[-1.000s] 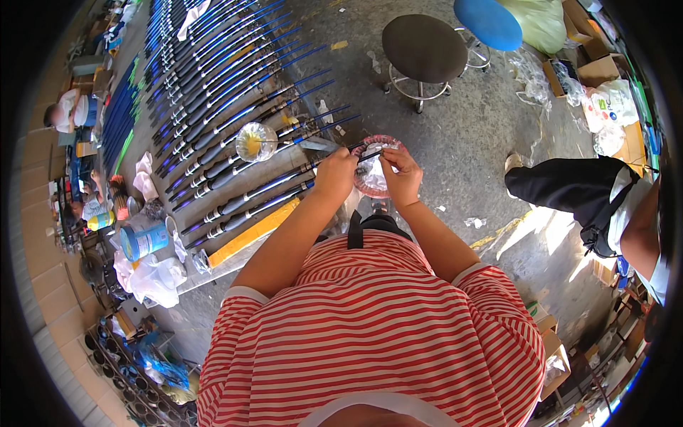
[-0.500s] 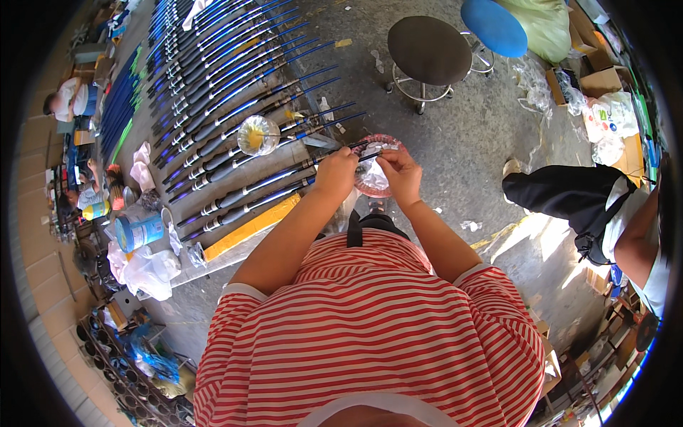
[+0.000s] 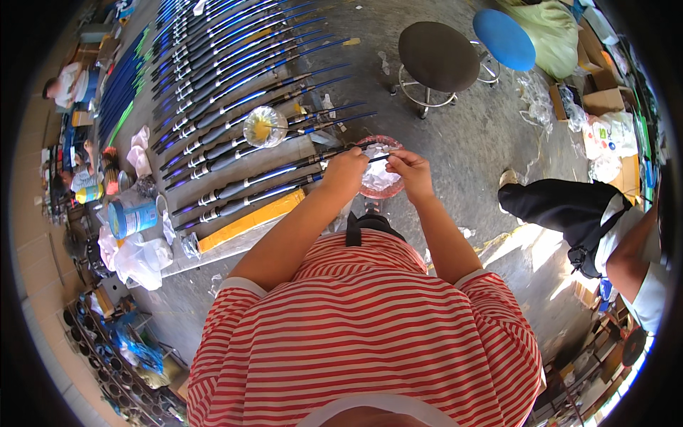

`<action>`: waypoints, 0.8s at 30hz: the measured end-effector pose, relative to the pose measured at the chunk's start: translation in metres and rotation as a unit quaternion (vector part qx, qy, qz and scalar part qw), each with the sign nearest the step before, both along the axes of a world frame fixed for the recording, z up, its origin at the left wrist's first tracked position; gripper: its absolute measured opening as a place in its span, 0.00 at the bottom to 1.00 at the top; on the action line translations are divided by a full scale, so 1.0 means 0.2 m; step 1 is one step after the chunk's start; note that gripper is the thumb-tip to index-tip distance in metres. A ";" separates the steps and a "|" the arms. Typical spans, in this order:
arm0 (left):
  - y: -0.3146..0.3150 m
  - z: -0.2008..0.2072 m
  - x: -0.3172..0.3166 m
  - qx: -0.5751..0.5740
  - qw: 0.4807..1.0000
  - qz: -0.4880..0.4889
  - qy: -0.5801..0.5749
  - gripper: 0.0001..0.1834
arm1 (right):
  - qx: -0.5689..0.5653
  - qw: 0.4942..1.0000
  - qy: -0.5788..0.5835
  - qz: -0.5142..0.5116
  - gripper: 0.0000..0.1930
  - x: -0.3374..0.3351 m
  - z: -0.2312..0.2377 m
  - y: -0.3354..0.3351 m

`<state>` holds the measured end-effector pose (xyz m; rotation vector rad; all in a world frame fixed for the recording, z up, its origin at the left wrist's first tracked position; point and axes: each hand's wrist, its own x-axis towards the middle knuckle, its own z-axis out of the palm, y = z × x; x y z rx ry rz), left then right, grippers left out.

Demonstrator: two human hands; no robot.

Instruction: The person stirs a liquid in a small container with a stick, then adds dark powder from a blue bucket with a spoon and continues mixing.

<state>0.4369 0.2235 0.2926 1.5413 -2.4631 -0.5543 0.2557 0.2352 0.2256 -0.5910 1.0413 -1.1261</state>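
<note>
Dark blue fishing rods lie side by side on the table, and the nearest fishing rod (image 3: 284,191) reaches rightward into my hands. My left hand (image 3: 346,173) is closed around its thin section just past the table's edge. At the end of that rod, my right hand (image 3: 413,171) pinches with thumb and fingertips; whether anything small is between them is hidden. Directly below both hands stands a round red plastic basket (image 3: 382,194) with crumpled white material (image 3: 377,174) inside. A clear cup (image 3: 265,127) with yellowish contents and a thin stick rests over the rods left of my hands.
A yellow strip (image 3: 252,220) runs along the table's near edge. A blue bucket (image 3: 133,219) and white plastic bags (image 3: 142,260) are at left. Black stool (image 3: 439,55) and blue stool (image 3: 504,39) stand beyond. Another person in black trousers (image 3: 558,206) is at right.
The whole view has shifted slightly. My right hand is a little farther from my left, and more of the rod's end and the white material shows between them.
</note>
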 end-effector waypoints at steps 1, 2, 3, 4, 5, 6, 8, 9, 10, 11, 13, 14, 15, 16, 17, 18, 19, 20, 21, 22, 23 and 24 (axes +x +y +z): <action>0.00 0.00 0.00 0.004 1.000 0.000 0.001 0.04 | 0.009 1.000 -0.005 -0.004 0.09 0.00 0.00 0.00; 0.00 0.00 0.00 0.008 1.000 0.001 0.002 0.04 | 0.017 1.000 -0.010 -0.007 0.09 -0.01 -0.01 0.00; 0.01 -0.01 -0.01 0.011 1.000 0.003 0.004 0.04 | 0.025 1.000 -0.015 -0.008 0.09 -0.01 -0.02 0.00; 0.01 -0.01 -0.01 0.024 0.999 0.023 -0.006 0.05 | 0.034 0.999 -0.015 -0.009 0.10 -0.02 -0.04 0.00; 0.02 -0.03 -0.01 0.026 1.000 0.009 -0.014 0.05 | 0.033 0.999 -0.004 -0.028 0.11 -0.07 -0.07 0.00; 0.02 -0.05 0.00 0.024 0.999 0.001 -0.025 0.05 | 0.029 0.999 0.003 -0.041 0.12 -0.11 -0.10 -0.01; 0.01 -0.08 0.03 0.011 0.999 0.003 -0.031 0.07 | 0.011 0.998 0.051 -0.038 0.13 -0.19 -0.07 -0.02; 0.01 -0.08 0.03 0.001 1.000 0.012 -0.024 0.08 | 0.008 0.996 0.089 -0.031 0.13 -0.22 -0.04 -0.01; 0.03 -0.04 0.02 0.008 1.000 0.028 0.005 0.09 | 0.005 0.992 0.127 -0.022 0.13 -0.25 -0.01 0.00; 0.05 0.00 0.01 0.013 0.998 0.049 0.034 0.12 | -0.005 0.988 0.156 -0.009 0.14 -0.27 0.02 0.01; 0.08 0.03 0.02 -0.006 0.997 -0.053 0.049 0.17 | -0.028 0.981 0.190 0.028 0.15 -0.27 0.12 0.03; 0.11 0.00 0.01 -0.091 0.990 -0.061 0.092 0.18 | -0.025 0.987 0.154 0.031 0.13 -0.21 0.19 0.06; 0.12 0.12 0.02 -0.042 0.988 -0.066 0.136 0.17 | -0.051 0.989 0.128 0.056 0.12 -0.17 0.25 0.10; 0.14 0.26 0.04 0.005 0.980 -0.067 0.185 0.16 | -0.094 0.977 0.152 0.111 0.11 -0.14 0.29 0.12; 0.18 0.28 0.07 0.008 0.969 -0.084 0.230 0.15 | -0.087 0.979 0.129 0.133 0.09 -0.05 0.35 0.15; 0.20 0.29 0.10 0.010 0.954 -0.115 0.278 0.13 | -0.079 0.980 0.112 0.144 0.08 0.04 0.41 0.19; 0.22 0.31 0.15 0.021 0.958 -0.117 0.262 0.13 | -0.072 0.981 0.094 0.155 0.08 0.10 0.43 0.21; 0.25 0.33 0.21 0.033 0.961 -0.120 0.245 0.12 | -0.064 0.981 0.076 0.166 0.07 0.16 0.45 0.22; 0.27 0.34 0.26 0.045 0.964 -0.124 0.231 0.11 | -0.055 0.981 0.061 0.174 0.06 0.22 0.47 0.23; 0.29 0.34 0.32 0.043 0.964 -0.108 0.238 0.10 | -0.056 0.981 0.029 0.183 0.07 0.29 0.50 0.24; 0.31 0.32 0.39 0.010 0.963 -0.117 0.243 0.10 | -0.039 0.981 0.013 0.190 0.07 0.36 0.53 0.26; 0.33 0.32 0.47 -0.020 0.960 -0.128 0.249 0.11 | -0.019 0.981 -0.002 0.194 0.07 0.43 0.57 0.28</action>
